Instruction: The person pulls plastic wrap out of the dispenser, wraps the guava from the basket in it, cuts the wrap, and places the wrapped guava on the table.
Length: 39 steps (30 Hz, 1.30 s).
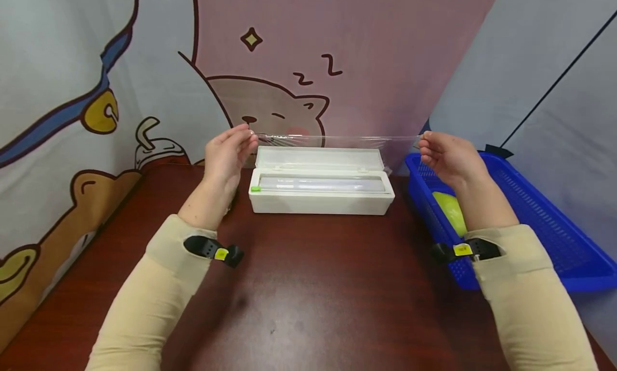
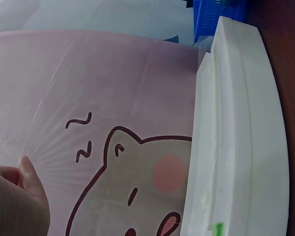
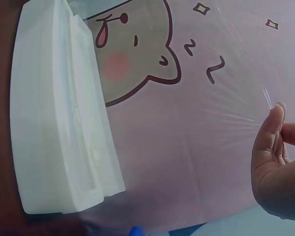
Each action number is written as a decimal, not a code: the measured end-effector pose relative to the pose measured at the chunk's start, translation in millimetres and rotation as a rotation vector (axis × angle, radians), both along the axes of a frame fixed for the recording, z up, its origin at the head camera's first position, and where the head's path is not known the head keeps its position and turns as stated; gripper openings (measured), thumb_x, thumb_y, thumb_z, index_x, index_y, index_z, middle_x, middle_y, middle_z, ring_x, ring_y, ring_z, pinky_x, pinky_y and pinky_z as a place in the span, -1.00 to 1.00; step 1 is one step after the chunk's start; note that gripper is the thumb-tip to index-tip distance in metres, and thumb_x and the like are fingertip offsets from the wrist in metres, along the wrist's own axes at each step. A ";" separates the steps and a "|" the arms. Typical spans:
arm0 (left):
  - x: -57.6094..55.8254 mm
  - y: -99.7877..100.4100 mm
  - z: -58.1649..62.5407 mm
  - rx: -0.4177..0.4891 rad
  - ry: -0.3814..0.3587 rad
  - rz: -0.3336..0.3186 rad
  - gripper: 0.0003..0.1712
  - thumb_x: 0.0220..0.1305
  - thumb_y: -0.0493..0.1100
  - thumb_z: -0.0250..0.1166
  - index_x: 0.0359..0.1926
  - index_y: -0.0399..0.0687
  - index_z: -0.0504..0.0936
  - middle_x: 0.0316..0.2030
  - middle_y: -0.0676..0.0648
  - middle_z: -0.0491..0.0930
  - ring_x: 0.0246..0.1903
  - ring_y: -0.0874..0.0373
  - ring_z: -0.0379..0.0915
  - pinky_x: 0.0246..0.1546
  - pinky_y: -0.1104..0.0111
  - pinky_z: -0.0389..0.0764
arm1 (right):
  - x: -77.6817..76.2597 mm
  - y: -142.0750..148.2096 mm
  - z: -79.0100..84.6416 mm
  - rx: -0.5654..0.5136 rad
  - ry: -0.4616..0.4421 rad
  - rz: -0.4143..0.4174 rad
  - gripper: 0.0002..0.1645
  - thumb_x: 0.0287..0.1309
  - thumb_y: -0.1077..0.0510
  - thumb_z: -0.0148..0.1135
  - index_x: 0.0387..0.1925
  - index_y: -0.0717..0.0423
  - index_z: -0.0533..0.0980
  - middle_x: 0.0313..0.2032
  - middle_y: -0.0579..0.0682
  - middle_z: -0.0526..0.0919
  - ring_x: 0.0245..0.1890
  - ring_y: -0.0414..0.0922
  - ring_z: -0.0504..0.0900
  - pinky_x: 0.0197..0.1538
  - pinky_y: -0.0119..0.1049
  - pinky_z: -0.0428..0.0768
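A sheet of clear plastic wrap (image 1: pixel 337 141) is stretched between both hands, above and behind a white dispenser box (image 1: pixel 322 204). My left hand (image 1: pixel 226 154) pinches its left corner between thumb and fingertip. At the other corner, my right hand (image 1: pixel 450 157) pinches the film the same way. Creases fan out from each pinch in the wrist views. The box lid (image 1: pixel 319 159) stands raised, and a roll of wrap (image 1: pixel 322 184) shows inside. A small green slider (image 1: pixel 256 189) sits at the left end of the box.
The box stands toward the back of a dark reddish-brown table (image 1: pixel 308 285). A blue plastic basket (image 1: pixel 535 210) on the right, partly behind the right forearm, holds a yellow-green item (image 1: pixel 449 210). A cartoon-printed curtain (image 1: pixel 366 50) hangs behind the table.
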<state>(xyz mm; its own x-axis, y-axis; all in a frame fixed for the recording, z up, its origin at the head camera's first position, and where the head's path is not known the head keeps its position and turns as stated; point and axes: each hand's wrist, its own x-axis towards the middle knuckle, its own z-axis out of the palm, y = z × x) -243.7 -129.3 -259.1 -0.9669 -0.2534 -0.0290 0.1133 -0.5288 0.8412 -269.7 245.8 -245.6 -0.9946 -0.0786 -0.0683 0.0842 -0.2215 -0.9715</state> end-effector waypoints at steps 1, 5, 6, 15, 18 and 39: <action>0.5 -0.3 1.1 0.008 0.005 -0.003 -0.82 0.22 -0.40 0.15 -0.15 -0.24 0.54 -0.51 -0.04 0.60 -0.51 0.30 0.57 -0.37 0.59 0.60 | 0.5 -0.1 1.3 -0.007 0.002 0.000 -0.86 0.19 0.12 0.17 -0.44 0.03 0.58 -0.51 -0.14 0.64 -0.51 -0.31 0.57 -0.39 -0.54 0.57; 3.5 -0.9 5.6 0.017 0.023 -0.011 -0.87 0.23 -0.40 0.15 -0.22 -0.19 0.56 -0.51 -0.03 0.61 -0.50 0.29 0.57 -0.37 0.58 0.60 | 2.2 1.3 6.0 -0.072 0.001 0.016 -0.88 0.18 0.17 0.18 -0.43 0.08 0.58 -0.52 -0.10 0.65 -0.53 -0.28 0.58 -0.42 -0.51 0.58; 4.2 -0.7 6.8 0.012 0.024 -0.008 -0.88 0.23 -0.40 0.15 -0.22 -0.19 0.56 -0.50 -0.04 0.61 -0.50 0.29 0.57 -0.36 0.58 0.60 | 2.5 1.6 7.3 -0.098 0.000 0.025 -0.87 0.19 0.19 0.18 -0.44 0.11 0.59 -0.53 -0.08 0.65 -0.54 -0.26 0.59 -0.43 -0.49 0.58; 12.0 0.3 18.3 0.022 0.050 -0.003 -0.87 0.21 -0.41 0.17 -0.24 -0.19 0.58 -0.46 -0.04 0.62 -0.48 0.28 0.59 -0.36 0.58 0.60 | 6.6 3.2 17.6 -0.164 0.037 0.044 -0.83 0.20 0.24 0.15 -0.45 0.19 0.60 -0.54 -0.04 0.65 -0.55 -0.23 0.58 -0.46 -0.46 0.55; 15.4 -0.9 20.9 0.067 0.087 -0.025 -0.87 0.20 -0.45 0.15 -0.28 -0.22 0.58 -0.50 -0.06 0.61 -0.51 0.25 0.59 -0.37 0.57 0.61 | 9.4 3.8 19.7 -0.170 0.055 0.047 -0.84 0.20 0.25 0.15 -0.44 0.20 0.60 -0.54 -0.03 0.65 -0.54 -0.22 0.58 -0.45 -0.46 0.55; 35.8 -11.0 18.6 -0.244 0.180 -0.126 -0.71 0.10 -0.43 0.28 -0.12 -0.15 0.61 -0.35 0.05 0.64 -0.32 0.28 0.62 -0.19 0.54 0.60 | 20.2 25.6 17.3 -0.259 0.086 0.290 -0.63 0.36 0.28 -0.12 -0.34 0.30 0.63 -0.42 0.07 0.72 -0.41 -0.13 0.67 -0.32 -0.36 0.62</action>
<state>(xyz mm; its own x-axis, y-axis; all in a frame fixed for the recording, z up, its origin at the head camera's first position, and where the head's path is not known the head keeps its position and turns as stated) -207.9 -140.3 -240.5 -0.9753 -0.1095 0.1916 0.2176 -0.3336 0.9172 -249.5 271.4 -228.3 -0.9298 -0.3607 0.0730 0.1004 -0.4394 -0.8927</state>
